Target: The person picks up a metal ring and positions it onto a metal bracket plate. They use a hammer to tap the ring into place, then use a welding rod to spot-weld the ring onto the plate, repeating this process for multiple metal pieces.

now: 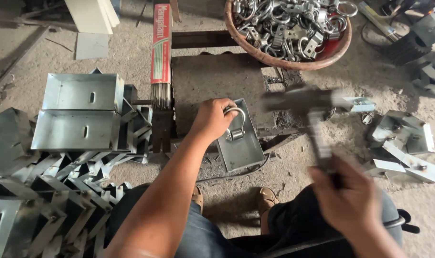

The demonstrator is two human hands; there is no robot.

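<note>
In the head view, the left hand point(212, 118) is closed on a silver metal ring fitting point(235, 125) inside a shallow grey sheet-metal tray point(240, 148) on the concrete block point(212, 81); the right hand point(347, 200) grips a blurred dark hammer point(306, 101) beside the tray

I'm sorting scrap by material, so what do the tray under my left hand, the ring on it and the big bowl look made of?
Tray: apparently galvanised sheet steel, dull grey with folded edges. Ring: bright plated metal, likely steel, with shiny highlights. Bowl: reddish-brown, matte rim, perhaps plastic or clay; hard to tell. It holds similar shiny ring fittings.
</note>
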